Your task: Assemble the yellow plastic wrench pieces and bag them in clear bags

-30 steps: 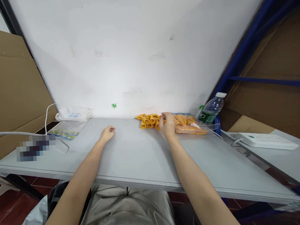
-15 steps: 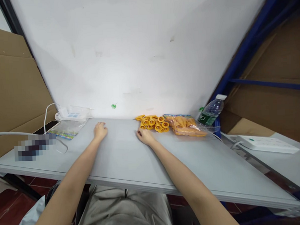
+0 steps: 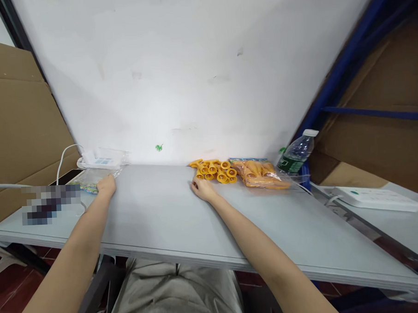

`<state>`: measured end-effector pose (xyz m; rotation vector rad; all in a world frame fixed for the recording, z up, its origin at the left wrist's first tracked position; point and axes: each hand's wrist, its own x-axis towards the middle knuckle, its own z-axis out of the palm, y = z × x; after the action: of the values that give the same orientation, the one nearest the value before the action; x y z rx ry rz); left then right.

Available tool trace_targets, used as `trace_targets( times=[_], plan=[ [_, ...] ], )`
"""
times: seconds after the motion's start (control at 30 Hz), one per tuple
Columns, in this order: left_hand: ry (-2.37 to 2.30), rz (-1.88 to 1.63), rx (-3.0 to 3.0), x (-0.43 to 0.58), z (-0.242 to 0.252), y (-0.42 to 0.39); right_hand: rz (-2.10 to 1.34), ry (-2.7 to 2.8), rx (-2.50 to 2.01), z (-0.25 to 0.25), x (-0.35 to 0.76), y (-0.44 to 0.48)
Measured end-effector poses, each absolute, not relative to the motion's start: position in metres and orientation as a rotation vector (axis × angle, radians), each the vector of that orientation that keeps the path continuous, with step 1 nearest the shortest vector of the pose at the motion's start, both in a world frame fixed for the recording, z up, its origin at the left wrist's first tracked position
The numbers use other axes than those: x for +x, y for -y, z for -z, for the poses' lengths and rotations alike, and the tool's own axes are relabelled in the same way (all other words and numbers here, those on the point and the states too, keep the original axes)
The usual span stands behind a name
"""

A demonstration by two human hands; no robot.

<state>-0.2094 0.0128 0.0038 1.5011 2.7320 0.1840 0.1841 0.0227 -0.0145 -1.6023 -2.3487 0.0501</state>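
Note:
My left hand (image 3: 106, 184) is at the right edge of a flat clear plastic bag (image 3: 92, 177) on the left of the table, its fingers closed on the bag. My right hand (image 3: 202, 189) rests on the table with curled fingers, just in front of a pile of orange-yellow cone-shaped pieces (image 3: 222, 175); what it holds, if anything, is too small to make out. Right of the pile lies a clear bag filled with orange pieces (image 3: 261, 174).
A water bottle (image 3: 296, 153) leans by the wall at the right. White power strips stand at the back left (image 3: 101, 160) and far right (image 3: 380, 199). A phone (image 3: 67, 176), a white cable and a blurred patch are at the left. Cardboard (image 3: 16, 118) borders the left side.
My left hand has moved left from the bare table to the flat clear bag, and its fingers have closed. My right hand has stayed by the pile.

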Motion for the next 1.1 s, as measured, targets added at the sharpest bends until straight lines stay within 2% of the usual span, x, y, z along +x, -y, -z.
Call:
trace_targets(
  times=[0.1,0.2,0.43,0.6,0.7,0.83,0.93,1.1],
  plan=[
    [-2.72,-0.07,1.606,-0.21,-0.006,-0.011,-0.045,2.35,-1.6,0.015,0.184,-0.023],
    [-2.765,-0.121,1.62,-0.209,-0.01,-0.006,-0.045,2.346,-1.601,0.016,0.185,-0.024],
    [-2.855,-0.639,1.802,-0.191,-0.03,-0.006,-0.033,2.342,-1.599,0.016,0.184,-0.024],
    [-2.463,-0.927,2.371,-0.154,-0.039,-0.019,-0.038,2.337,-1.602,0.015,0.184,-0.023],
    [-2.06,-0.78,2.738,-0.127,-0.035,-0.022,-0.042,2.338,-1.597,0.016,0.185,-0.023],
    [-1.672,-0.296,2.912,-0.103,-0.017,-0.022,-0.03,2.334,-1.593,0.017,0.185,-0.024],
    [-1.642,-0.14,2.829,-0.099,-0.003,-0.022,-0.023,2.338,-1.589,0.018,0.185,-0.025],
    [-1.727,-0.111,2.652,-0.107,0.007,-0.025,0.04,2.289,-1.569,0.02,0.186,-0.026]
  ],
)
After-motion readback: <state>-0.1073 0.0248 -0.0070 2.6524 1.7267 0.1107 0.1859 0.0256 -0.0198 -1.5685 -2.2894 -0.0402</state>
